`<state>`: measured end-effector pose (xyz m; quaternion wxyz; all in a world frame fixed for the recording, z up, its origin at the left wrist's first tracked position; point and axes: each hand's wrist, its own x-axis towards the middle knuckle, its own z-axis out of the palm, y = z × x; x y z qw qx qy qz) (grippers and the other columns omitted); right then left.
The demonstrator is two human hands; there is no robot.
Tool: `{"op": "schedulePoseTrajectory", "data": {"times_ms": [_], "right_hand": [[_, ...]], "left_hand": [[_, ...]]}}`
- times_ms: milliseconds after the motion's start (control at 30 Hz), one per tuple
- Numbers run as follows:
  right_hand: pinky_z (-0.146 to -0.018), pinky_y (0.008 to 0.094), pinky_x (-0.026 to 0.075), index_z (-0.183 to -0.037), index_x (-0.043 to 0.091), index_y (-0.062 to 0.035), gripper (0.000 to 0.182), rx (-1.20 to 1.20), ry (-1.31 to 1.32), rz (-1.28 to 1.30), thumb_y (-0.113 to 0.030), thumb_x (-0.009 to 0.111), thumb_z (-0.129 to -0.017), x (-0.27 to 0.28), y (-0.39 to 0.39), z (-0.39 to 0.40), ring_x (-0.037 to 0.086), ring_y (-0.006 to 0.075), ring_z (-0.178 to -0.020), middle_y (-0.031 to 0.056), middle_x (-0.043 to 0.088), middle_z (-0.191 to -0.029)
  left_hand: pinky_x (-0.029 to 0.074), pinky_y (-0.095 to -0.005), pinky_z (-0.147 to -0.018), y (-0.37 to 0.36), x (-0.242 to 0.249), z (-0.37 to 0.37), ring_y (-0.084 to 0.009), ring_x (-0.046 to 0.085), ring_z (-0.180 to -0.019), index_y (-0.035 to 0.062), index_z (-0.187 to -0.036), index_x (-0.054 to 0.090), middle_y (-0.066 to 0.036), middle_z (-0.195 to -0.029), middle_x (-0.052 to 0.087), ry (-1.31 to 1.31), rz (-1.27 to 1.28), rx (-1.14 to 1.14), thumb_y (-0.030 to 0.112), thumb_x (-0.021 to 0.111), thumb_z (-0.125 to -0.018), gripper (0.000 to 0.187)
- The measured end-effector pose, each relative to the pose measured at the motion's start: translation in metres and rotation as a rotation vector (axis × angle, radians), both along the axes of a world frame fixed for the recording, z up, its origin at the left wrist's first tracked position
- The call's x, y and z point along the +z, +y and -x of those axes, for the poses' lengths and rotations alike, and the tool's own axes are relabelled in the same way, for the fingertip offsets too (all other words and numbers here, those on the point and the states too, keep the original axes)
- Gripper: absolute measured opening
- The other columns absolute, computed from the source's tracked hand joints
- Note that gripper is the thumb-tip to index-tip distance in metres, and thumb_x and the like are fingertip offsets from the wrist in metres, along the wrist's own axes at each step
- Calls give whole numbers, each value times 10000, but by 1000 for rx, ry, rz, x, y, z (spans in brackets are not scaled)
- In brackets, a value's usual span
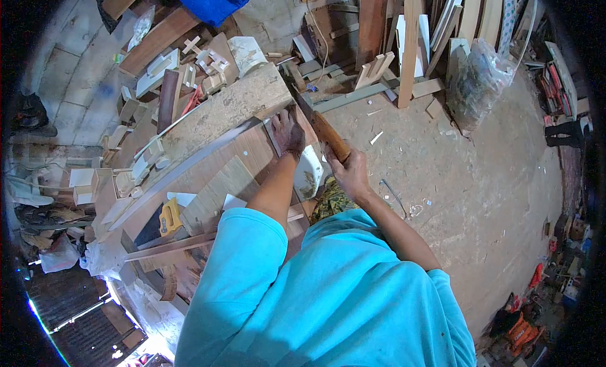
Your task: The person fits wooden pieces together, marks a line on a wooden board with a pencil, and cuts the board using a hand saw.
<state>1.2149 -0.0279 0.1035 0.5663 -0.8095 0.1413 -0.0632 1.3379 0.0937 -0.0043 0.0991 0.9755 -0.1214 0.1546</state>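
Note:
My right hand (pixel 351 170) is wrapped round the wooden handle of a long-handled tool (pixel 331 138). Its dark, narrow blade points up and away, past the end of a thick, rough block (pixel 237 105). Close to that blade, my left hand (pixel 288 133) presses down with bent fingers on a small piece of wood (pixel 271 137) at the edge of the workbench; most of the piece is covered by the hand. Beneath my left forearm lie brown wooden boards (pixel 224 177). A white, stained piece (pixel 309 171) shows between my two arms.
A yellow-handled saw (pixel 169 216) rests on the bench at left. Small wooden offcuts (pixel 129 177) crowd the bench's far side. Tall planks (pixel 410 48) lean at the back beside a filled plastic bag (pixel 480 79). A thin metal rod (pixel 394 196) lies on the floor.

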Motion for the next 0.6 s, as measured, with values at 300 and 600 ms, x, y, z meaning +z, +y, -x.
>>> {"op": "schedulePoseTrajectory", "data": {"times_ms": [300, 600], "right_hand": [[-511, 383, 434, -893, 541, 42, 248, -6, -61, 24, -154, 598, -752, -3, 0, 0, 574, 324, -532, 223, 550, -597], [-518, 395, 428, -834, 524, 47, 225, 13, -12, 20, -148, 595, -747, 0, 3, 0, 571, 348, -545, 239, 537, -596]], "left_hand": [[330, -415, -899, -1, 0, -1, -326, 378, -1041, 29, -1004, 523, -113, -1079, 431, 79, -61, 13, 137, 519, -678, 344], [317, -419, -914, 0, 7, 2, -342, 360, -1067, 46, -1108, 485, -120, -1098, 425, 79, -3, 5, 140, 503, -705, 415]]}}
